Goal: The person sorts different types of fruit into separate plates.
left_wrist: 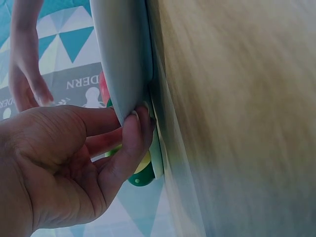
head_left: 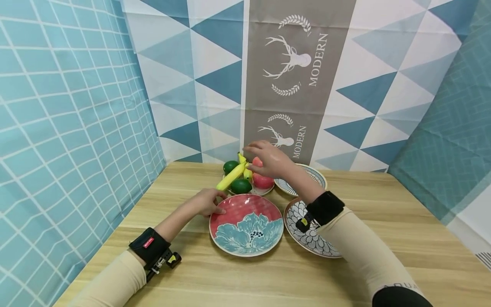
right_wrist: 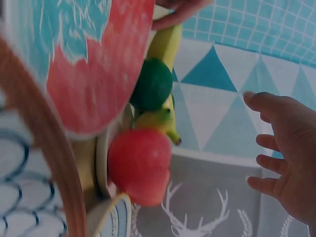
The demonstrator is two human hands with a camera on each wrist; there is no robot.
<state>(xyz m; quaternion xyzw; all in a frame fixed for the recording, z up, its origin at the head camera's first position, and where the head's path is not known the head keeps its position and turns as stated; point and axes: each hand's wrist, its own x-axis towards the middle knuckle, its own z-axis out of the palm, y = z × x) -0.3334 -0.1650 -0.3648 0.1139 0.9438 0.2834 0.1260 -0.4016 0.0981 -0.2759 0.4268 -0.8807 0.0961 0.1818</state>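
My left hand (head_left: pixel 207 202) grips the left rim of a round plate (head_left: pixel 247 228), red with a pale blue flower. In the left wrist view the thumb and fingers of that hand (left_wrist: pixel 69 163) pinch the plate's edge (left_wrist: pixel 121 44), which is close to the wood. Beyond it, a fruit plate (head_left: pixel 264 192) bears yellow bananas (head_left: pixel 232 175), dark green fruits (head_left: pixel 241 186) and red apples (head_left: pixel 263 181). Above this fruit hovers my right hand (head_left: pixel 270 160). Seen from the right wrist, its fingers (right_wrist: pixel 279 165) are apart, with nothing between them and a gap to the apple (right_wrist: pixel 140 165).
A brown-rimmed plate with a petal pattern (head_left: pixel 301 232) lies right of the red one, partly under my right forearm. Behind it is a blue-patterned plate (head_left: pixel 316 175). The wooden table (head_left: pixel 215 281) meets a patterned cloth backdrop (head_left: pixel 218 85) and a blue tiled side cloth (head_left: pixel 76 128).
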